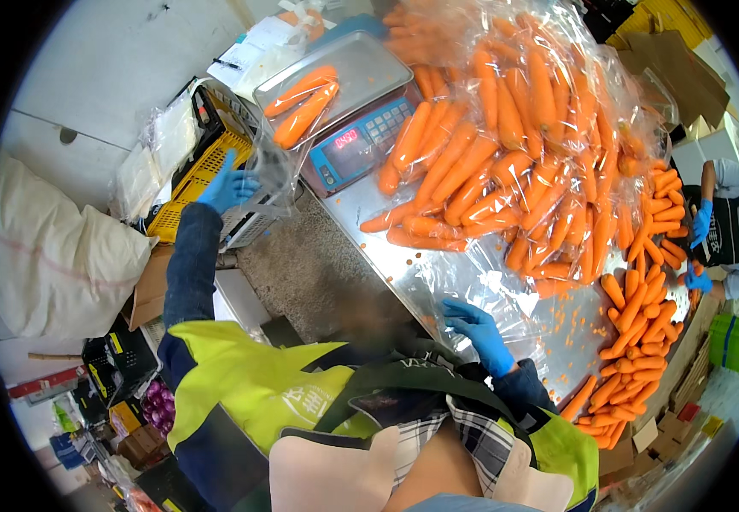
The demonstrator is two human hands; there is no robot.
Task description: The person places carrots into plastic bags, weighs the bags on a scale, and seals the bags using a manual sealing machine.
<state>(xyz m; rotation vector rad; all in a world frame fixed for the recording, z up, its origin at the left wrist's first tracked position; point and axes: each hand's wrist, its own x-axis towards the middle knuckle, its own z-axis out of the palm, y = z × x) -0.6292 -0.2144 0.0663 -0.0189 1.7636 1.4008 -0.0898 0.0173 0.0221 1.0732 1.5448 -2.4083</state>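
My left hand, in a blue glove, is at the edge of a clear plastic bag beside the scale. Its thumb and fingers are spread; whether they touch the film I cannot tell. Two carrots lie on the pan of the scale, with the clear film next to them. My right hand, also gloved in blue, has its fingers apart above the near edge of the metal table, close to loose clear film. Bagged carrots are heaped beyond it.
Loose carrots pile along the table's right side. Another person in blue gloves stands there. To my left are a yellow crate, a stack of clear bags and a large white sack. Papers lie behind the scale.
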